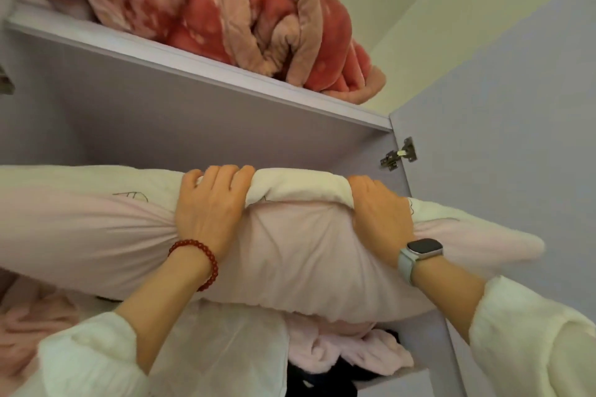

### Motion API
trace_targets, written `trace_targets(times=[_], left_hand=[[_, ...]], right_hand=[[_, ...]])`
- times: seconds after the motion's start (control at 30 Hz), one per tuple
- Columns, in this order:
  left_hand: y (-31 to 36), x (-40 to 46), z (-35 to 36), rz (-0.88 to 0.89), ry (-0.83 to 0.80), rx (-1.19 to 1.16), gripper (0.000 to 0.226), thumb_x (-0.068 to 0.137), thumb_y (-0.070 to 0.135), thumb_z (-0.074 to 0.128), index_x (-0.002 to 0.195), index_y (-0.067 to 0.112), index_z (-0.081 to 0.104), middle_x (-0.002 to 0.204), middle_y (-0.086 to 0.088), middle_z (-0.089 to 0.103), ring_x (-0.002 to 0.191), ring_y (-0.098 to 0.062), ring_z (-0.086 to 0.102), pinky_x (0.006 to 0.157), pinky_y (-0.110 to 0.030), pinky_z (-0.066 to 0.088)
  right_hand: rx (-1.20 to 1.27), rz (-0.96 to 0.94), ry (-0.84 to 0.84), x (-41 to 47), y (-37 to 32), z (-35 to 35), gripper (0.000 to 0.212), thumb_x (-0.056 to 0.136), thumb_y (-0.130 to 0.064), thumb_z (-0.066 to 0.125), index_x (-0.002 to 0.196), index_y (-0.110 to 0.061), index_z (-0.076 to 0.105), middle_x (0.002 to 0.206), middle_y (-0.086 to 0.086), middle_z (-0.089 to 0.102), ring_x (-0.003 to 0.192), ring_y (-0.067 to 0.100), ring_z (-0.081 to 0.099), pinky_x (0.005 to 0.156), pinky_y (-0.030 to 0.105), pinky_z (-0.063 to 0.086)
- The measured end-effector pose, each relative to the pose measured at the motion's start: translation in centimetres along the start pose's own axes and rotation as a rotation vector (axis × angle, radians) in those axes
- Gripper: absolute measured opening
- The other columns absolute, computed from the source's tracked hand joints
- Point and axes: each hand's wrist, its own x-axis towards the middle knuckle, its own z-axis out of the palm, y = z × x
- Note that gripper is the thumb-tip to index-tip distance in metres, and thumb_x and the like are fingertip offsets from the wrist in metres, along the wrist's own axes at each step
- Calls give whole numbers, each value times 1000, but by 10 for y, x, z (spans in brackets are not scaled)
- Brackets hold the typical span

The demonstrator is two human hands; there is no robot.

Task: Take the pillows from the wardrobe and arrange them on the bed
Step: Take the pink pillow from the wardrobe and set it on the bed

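A long pale pink pillow (290, 264) with a cream top side lies across the wardrobe opening, below the upper shelf. My left hand (209, 203), with a red bead bracelet on the wrist, grips its upper edge left of centre. My right hand (382, 213), with a watch on the wrist, clamps the same edge further right. The pillow's right corner sticks out past the wardrobe side panel. Its left end runs out of view.
A lilac shelf (200, 64) above carries a rolled red-and-pink blanket (245, 16). Under the pillow sit white bedding (222, 345), pink fleece (348, 351) and dark cloth. The open wardrobe door (516, 138) with a metal hinge (398, 153) stands to the right.
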Motion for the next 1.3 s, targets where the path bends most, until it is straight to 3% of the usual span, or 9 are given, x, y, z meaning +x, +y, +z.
trace_targets(times=[0.33,0.47,0.7,0.77,0.87,0.97,1.03,1.17,1.3], left_hand=[[77,51,-103,-12,191,-165,22,74,-8,50,85,9,60,61,-8,57,57,-28,54,59,-37,45],[127,49,-141,-50,88,-344,16,73,-7,56,77,8,58,55,-8,55,52,-29,52,55,-38,41],[253,2,-209,-47,-214,-802,34,68,6,30,80,9,62,64,-11,66,58,-31,60,59,-38,44],[296,-17,-234,-39,-268,-928,29,65,0,38,79,9,62,67,-11,67,60,-30,61,58,-36,46],[369,-49,-281,-1,-402,-1145,32,59,-13,58,81,10,62,72,-9,67,65,-29,62,57,-35,46],[442,-86,-331,90,-632,-1342,34,66,-10,54,91,12,60,86,-8,66,78,-31,60,62,-36,42],[491,-110,-362,197,-739,-1446,32,71,-7,49,96,12,57,94,-7,64,85,-31,58,64,-38,41],[583,-149,-431,446,-872,-1618,21,78,-4,44,92,9,53,97,-10,59,86,-33,57,62,-39,40],[662,-180,-496,630,-947,-1755,18,80,-2,43,92,7,53,97,-11,59,85,-33,57,62,-36,38]], right_hand=[[-185,-104,-112,-10,79,-159,22,87,-12,39,108,-10,47,91,11,66,75,36,62,55,35,30],[-271,-119,-204,-36,114,-221,20,89,-16,39,106,-14,47,87,8,68,74,35,62,54,33,29],[-416,-34,-486,-145,184,-345,18,87,-15,41,103,-17,49,87,7,70,74,37,62,54,32,28],[-474,20,-562,-183,201,-389,20,87,-16,42,104,-17,51,89,7,70,75,36,62,55,32,30],[-541,161,-622,-248,219,-467,23,83,-16,40,99,-15,57,77,9,70,65,35,62,52,33,36],[-633,334,-573,-318,220,-543,35,71,-21,34,85,-15,65,61,7,69,53,31,62,48,30,41],[-719,472,-536,-368,221,-585,30,67,-16,42,81,-15,68,63,7,71,58,29,65,62,35,49],[-979,856,-445,-466,215,-654,20,77,-9,59,93,-15,68,96,10,70,101,32,58,102,59,25],[-1155,1319,-339,-533,197,-704,40,85,-14,50,125,-17,47,143,19,34,135,35,22,104,60,19]])
